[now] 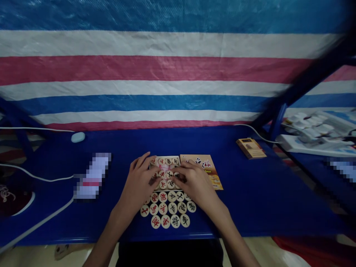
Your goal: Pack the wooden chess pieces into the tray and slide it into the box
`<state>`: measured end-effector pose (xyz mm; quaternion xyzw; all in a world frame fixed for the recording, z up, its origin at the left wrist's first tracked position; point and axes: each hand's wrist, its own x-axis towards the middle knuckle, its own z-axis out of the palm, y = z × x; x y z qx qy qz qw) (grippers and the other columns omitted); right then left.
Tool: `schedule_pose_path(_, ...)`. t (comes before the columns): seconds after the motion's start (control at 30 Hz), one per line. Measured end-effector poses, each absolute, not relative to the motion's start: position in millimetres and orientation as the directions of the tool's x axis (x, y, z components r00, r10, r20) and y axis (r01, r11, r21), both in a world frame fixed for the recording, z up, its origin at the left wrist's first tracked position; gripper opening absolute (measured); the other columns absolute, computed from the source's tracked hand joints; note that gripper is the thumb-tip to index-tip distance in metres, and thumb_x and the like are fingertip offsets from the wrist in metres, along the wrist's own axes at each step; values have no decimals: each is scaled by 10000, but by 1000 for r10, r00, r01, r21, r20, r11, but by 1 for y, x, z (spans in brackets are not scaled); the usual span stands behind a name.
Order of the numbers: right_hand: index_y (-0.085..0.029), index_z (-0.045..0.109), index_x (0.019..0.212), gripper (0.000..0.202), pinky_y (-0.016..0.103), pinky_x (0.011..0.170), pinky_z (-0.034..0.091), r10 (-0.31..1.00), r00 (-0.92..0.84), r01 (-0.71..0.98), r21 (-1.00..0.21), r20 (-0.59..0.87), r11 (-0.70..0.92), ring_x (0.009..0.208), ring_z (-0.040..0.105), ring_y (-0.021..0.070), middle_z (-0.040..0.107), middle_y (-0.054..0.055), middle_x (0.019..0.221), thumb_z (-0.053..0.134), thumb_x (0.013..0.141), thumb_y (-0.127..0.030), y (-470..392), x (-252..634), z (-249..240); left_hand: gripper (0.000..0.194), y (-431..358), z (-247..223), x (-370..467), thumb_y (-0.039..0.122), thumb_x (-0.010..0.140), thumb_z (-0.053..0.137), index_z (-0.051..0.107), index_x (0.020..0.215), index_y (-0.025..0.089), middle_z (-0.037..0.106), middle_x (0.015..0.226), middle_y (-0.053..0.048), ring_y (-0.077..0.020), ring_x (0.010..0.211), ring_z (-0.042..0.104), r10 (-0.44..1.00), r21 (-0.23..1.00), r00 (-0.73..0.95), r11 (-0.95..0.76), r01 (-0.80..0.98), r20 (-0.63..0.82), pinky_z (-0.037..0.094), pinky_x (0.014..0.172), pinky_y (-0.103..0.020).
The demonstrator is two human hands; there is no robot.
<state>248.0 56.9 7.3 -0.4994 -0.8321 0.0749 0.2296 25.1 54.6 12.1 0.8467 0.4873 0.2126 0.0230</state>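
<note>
A shallow open box (pixel 151 190) holds round Chinese chess pieces (pixel 162 174) marked with red and black characters. My left hand (pixel 141 178) reaches over the box's left side, thumb and fingers bent against the pieces. From the opposite side my right hand (pixel 196 180) does the same, its thumb and forefinger on the pieces at the right. A row of pieces lies between both sets of fingertips. More loose pieces (pixel 172 208) lie face up in rows on the blue surface in front of the box. The printed lid (pixel 214 178) lies right of the box, partly under my right hand.
The blue surface (pixel 278 200) carries a phone with a cable (pixel 94 176) at left, a pale blue case (pixel 78 137) behind it, and a small cardboard box (pixel 251 148) at back right. A power strip (pixel 306 144) lies farther right. Striped sheeting (pixel 167 70) hangs behind.
</note>
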Motion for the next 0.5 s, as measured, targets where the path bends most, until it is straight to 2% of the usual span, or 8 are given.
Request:
schedule_pose_path(0.2, -257, 738, 1068, 205, 401, 814, 507, 864, -386, 785, -377, 323, 492, 887, 656, 218, 714, 14, 898, 739, 866, -290, 58, 242, 4, 220, 56, 9, 27, 223, 872, 721, 708, 1089, 258, 577, 1438, -72, -344, 1434, 417, 839, 268, 424, -519, 812, 342, 450, 1047, -603)
schedule_pose_path(0.33, -244, 727, 1091, 204, 382, 787, 507, 870, -358, 783, -398, 340, 478, 854, 647, 209, 702, 20, 873, 700, 897, -302, 56, 242, 9, 212, 54, 11, 26, 233, 900, 692, 696, 1110, 261, 591, 1421, -66, -328, 1416, 444, 829, 301, 396, -524, 797, 395, 465, 1037, -576)
schedule_pose_path(0.43, -239, 708, 1127, 211, 359, 774, 509, 868, -291, 738, -483, 403, 471, 832, 635, 189, 688, 20, 874, 648, 941, -317, 45, 242, 13, 229, 44, 13, 25, 229, 922, 671, 675, 1148, 264, 659, 1314, -54, -288, 1324, 539, 823, 380, 338, -524, 762, 457, 496, 1011, -523)
schedule_pose_path(0.5, -234, 695, 1143, 212, 358, 805, 517, 852, -256, 679, -543, 457, 495, 884, 645, 190, 698, 29, 925, 636, 951, -304, 35, 242, 13, 260, 34, 13, 25, 228, 925, 674, 659, 1182, 265, 703, 1206, -44, -244, 1196, 625, 820, 485, 293, -538, 689, 492, 532, 971, -461)
